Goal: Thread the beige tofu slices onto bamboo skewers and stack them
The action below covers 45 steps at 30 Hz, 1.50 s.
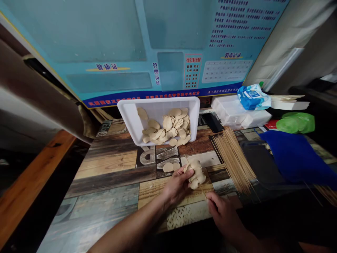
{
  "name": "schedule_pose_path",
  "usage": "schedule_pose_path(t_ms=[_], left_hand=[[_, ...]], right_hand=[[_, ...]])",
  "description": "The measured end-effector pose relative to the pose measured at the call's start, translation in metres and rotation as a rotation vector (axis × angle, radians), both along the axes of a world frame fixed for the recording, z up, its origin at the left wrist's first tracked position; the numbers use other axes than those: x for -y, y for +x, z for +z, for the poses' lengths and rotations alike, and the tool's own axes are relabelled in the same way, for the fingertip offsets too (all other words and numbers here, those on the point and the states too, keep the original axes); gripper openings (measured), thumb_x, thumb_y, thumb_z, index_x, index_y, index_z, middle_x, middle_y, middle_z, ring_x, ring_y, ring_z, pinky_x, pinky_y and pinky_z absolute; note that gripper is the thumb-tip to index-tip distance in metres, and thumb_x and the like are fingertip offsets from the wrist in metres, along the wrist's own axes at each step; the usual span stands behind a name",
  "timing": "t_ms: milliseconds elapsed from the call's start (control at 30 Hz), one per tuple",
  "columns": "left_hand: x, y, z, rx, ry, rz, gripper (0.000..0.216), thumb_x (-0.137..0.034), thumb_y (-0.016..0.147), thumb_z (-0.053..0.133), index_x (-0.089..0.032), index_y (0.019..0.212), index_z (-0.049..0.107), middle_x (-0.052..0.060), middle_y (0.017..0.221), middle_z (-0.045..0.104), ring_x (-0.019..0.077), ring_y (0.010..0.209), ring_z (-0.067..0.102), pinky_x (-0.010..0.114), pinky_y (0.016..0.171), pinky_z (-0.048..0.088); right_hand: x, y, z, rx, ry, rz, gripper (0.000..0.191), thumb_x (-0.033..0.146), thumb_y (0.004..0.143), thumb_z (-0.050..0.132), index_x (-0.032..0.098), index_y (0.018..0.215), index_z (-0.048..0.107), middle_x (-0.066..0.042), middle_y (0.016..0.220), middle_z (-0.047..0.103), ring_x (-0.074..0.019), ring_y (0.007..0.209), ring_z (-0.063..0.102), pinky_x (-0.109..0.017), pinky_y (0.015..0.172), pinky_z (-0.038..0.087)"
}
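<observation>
My left hand is closed on a bunch of thin beige slices threaded on a wooden skewer. The skewer's tip shows beyond the slices, up and to the left. Its lower end is pinched in the fingers of my right hand. Two loose slices lie on the table just left of the bunch. Behind them, a white plastic tray stands with a heap of similar slices in it. To the right of my hands lies a thick pile of bare wooden skewers.
The table has a wood-plank pattern. At its back stands a blue notice board. Towards the right are a black phone-like object, a white plastic-wrapped pack, a blue wipes packet, a dark tray and a blue cloth.
</observation>
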State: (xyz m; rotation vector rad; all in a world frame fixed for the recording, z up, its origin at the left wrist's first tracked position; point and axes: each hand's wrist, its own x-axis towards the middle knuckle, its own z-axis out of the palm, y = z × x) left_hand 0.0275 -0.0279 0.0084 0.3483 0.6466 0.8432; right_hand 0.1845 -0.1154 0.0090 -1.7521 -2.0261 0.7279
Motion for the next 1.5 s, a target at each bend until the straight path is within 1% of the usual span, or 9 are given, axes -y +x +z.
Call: schedule_pose_path(t_ms=[167, 233, 333, 433, 633, 733, 933, 1200, 1500], left_hand=[[-0.012, -0.005, -0.002, -0.154, 0.165, -0.093, 0.036, -0.032, 0.071, 0.070, -0.015, 0.101, 0.061, 0.007, 0.091, 0.064, 0.0138, 0.075, 0.061, 0.027, 0.072, 0.049], [-0.037, -0.012, -0.001, -0.377, 0.375, -0.070, 0.040, -0.036, 0.073, 0.066, -0.019, 0.109, 0.058, 0.007, 0.096, 0.063, 0.0164, 0.082, 0.060, 0.030, 0.074, 0.048], [-0.092, -0.021, 0.004, -0.919, 0.877, 0.130, 0.024, -0.033, 0.078, 0.060, -0.018, 0.095, 0.064, 0.007, 0.093, 0.059, 0.0168, 0.081, 0.056, 0.030, 0.076, 0.044], [-0.142, -0.021, 0.009, -1.360, 1.271, 0.163, 0.018, -0.022, 0.080, 0.054, -0.020, 0.092, 0.067, 0.010, 0.101, 0.055, 0.0214, 0.092, 0.051, 0.035, 0.083, 0.040], [-0.174, -0.017, 0.020, -1.613, 1.541, 0.111, 0.016, -0.017, 0.080, 0.051, -0.019, 0.078, 0.066, 0.012, 0.108, 0.052, 0.0251, 0.097, 0.044, 0.041, 0.087, 0.033], [-0.156, -0.020, 0.021, -1.424, 1.460, 0.165, 0.010, -0.019, 0.077, 0.054, -0.018, 0.078, 0.063, 0.010, 0.097, 0.056, 0.0220, 0.092, 0.047, 0.038, 0.086, 0.035], [-0.096, -0.035, 0.004, -0.825, 0.734, 0.141, 0.015, -0.028, 0.069, 0.063, -0.015, 0.073, 0.057, 0.000, 0.069, 0.056, 0.0112, 0.063, 0.049, 0.022, 0.060, 0.037], [-0.057, -0.047, -0.013, -0.422, 0.318, 0.197, 0.025, -0.030, 0.062, 0.072, -0.016, 0.071, 0.053, -0.005, 0.064, 0.051, 0.0071, 0.057, 0.049, 0.024, 0.062, 0.047], [-0.052, -0.046, -0.005, -0.247, 0.214, 0.148, 0.029, -0.027, 0.063, 0.075, -0.013, 0.085, 0.062, 0.004, 0.087, 0.063, 0.0123, 0.075, 0.061, 0.027, 0.073, 0.052]], right_hand=[[0.003, 0.009, 0.000, -0.015, 0.022, -0.010, 0.029, 0.023, 0.089, 0.025, 0.020, 0.082, 0.053, -0.002, 0.069, 0.065, -0.0159, 0.064, 0.062, -0.025, 0.058, 0.042], [0.004, 0.014, 0.001, -0.014, 0.065, -0.019, 0.029, 0.022, 0.090, 0.025, 0.020, 0.082, 0.053, -0.002, 0.068, 0.065, -0.0157, 0.064, 0.063, -0.025, 0.058, 0.042], [0.003, 0.019, 0.003, 0.000, 0.130, -0.022, 0.028, 0.022, 0.090, 0.027, 0.021, 0.079, 0.053, 0.000, 0.062, 0.062, -0.0144, 0.057, 0.061, -0.024, 0.055, 0.040], [0.004, 0.019, 0.005, 0.012, 0.162, -0.020, 0.029, 0.022, 0.090, 0.027, 0.021, 0.076, 0.052, 0.002, 0.058, 0.060, -0.0131, 0.052, 0.058, -0.023, 0.051, 0.038], [0.013, 0.018, 0.008, 0.025, 0.181, -0.032, 0.029, 0.019, 0.090, 0.027, 0.021, 0.075, 0.052, 0.001, 0.061, 0.061, -0.0133, 0.057, 0.060, -0.022, 0.053, 0.041], [0.015, 0.021, 0.008, 0.008, 0.194, -0.037, 0.028, 0.019, 0.089, 0.029, 0.022, 0.075, 0.053, 0.001, 0.060, 0.062, -0.0140, 0.056, 0.061, -0.023, 0.053, 0.042], [0.012, 0.021, 0.007, -0.095, 0.193, -0.034, 0.027, 0.020, 0.089, 0.030, 0.022, 0.075, 0.053, 0.000, 0.061, 0.063, -0.0138, 0.056, 0.061, -0.022, 0.053, 0.043], [0.012, 0.013, 0.000, -0.076, 0.104, 0.032, 0.025, 0.020, 0.089, 0.031, 0.022, 0.080, 0.055, 0.000, 0.066, 0.065, -0.0145, 0.060, 0.063, -0.023, 0.057, 0.047], [0.007, 0.010, -0.009, -0.001, 0.109, 0.092, 0.027, 0.021, 0.090, 0.029, 0.021, 0.084, 0.055, -0.002, 0.069, 0.066, -0.0157, 0.064, 0.065, -0.025, 0.060, 0.049]])
